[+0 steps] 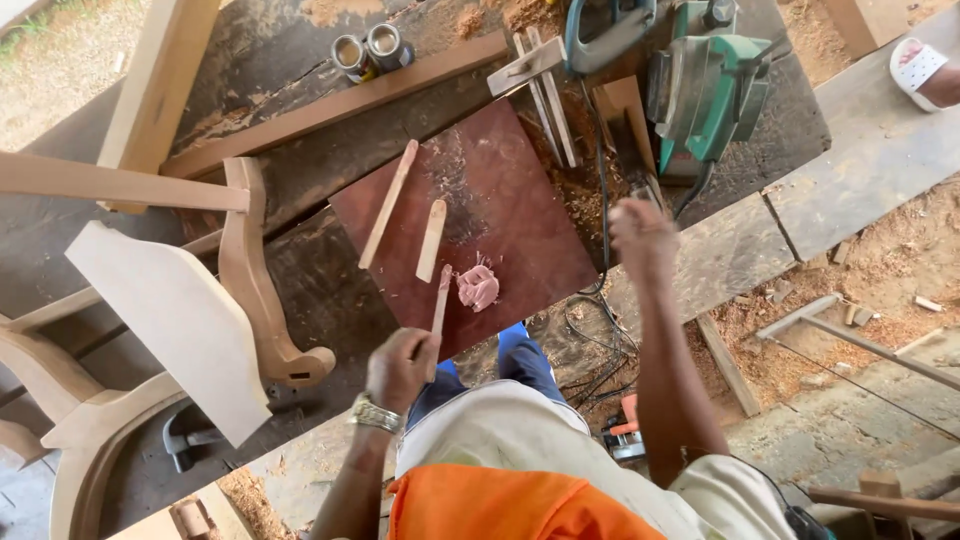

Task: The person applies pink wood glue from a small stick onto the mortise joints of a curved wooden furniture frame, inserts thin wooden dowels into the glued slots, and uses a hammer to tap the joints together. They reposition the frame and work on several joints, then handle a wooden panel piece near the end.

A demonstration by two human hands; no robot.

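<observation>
Head view: left hand grips a wooden stick, long axis pointing up-forward, its tip just beside the pink putty lump on the reddish board atop the bench; right hand, farther right, blurred, closure indeterminable.

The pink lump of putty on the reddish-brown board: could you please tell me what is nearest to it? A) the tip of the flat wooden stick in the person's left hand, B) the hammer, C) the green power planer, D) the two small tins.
A: the wooden stick held in the left hand has its tip right beside the pink putty on the board.
</observation>
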